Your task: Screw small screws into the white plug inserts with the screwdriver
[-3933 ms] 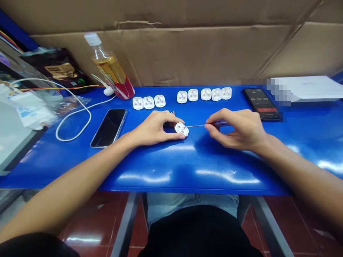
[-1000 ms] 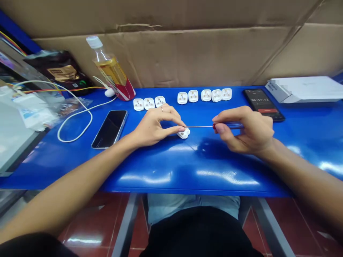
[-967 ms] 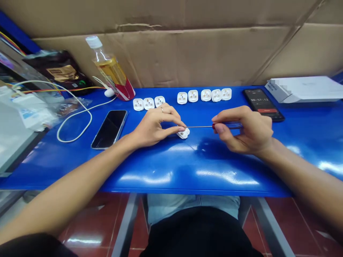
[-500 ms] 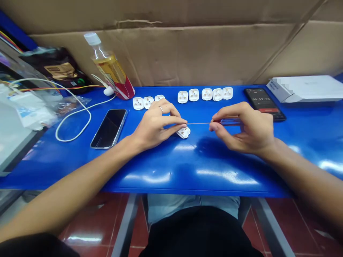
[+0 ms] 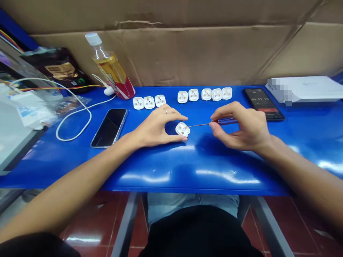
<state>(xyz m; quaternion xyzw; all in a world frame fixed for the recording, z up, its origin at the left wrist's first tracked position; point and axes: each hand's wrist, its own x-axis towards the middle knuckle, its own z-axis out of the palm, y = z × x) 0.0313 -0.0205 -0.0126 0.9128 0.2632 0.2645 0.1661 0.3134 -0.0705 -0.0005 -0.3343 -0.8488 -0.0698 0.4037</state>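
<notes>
A white plug part with small brass-coloured fittings lies on the blue table. Around it, my left hand has its thumb and index finger apart, the thumb at the near edge and the index finger beyond the far edge; whether the thumb presses on it I cannot tell. My right hand pinches a thin, slender metal tool between thumb and fingers. The tool's tip points left and reaches the fitting on the plug part's right side. Its rear end is partly hidden by the hand, so its kind is unclear.
Several similar white plug parts stand in a row at the back. A phone, a white cable and a drink bottle are on the left. On the right are a second phone showing a timer and a white box.
My left fingers have let go of the tool's tip and spread around the plug part. The tool's tip has dropped slightly onto the part, which now shows more fully.
</notes>
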